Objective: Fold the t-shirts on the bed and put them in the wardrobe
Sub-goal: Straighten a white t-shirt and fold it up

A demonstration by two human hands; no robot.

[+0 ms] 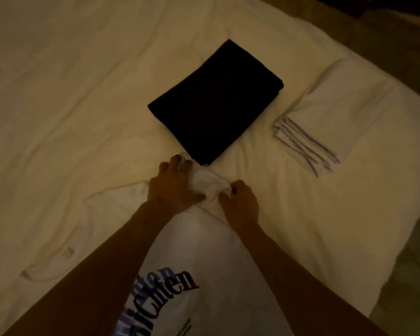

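A white t-shirt [204,258] with dark printed lettering lies spread on the bed, running from the bottom edge up to my hands. My left hand [172,183] grips a bunched part of its far end, fingers curled round the cloth. My right hand [240,200] pinches the same bunch just to the right. One sleeve [66,241] trails off to the left. A folded black t-shirt [216,103] lies just beyond my hands. A folded white t-shirt [330,117] sits to the right of it.
The bed [70,93] has a rumpled cream sheet, with open sheet to the left and far side. Its right edge drops to a dim floor [410,275] at the lower right.
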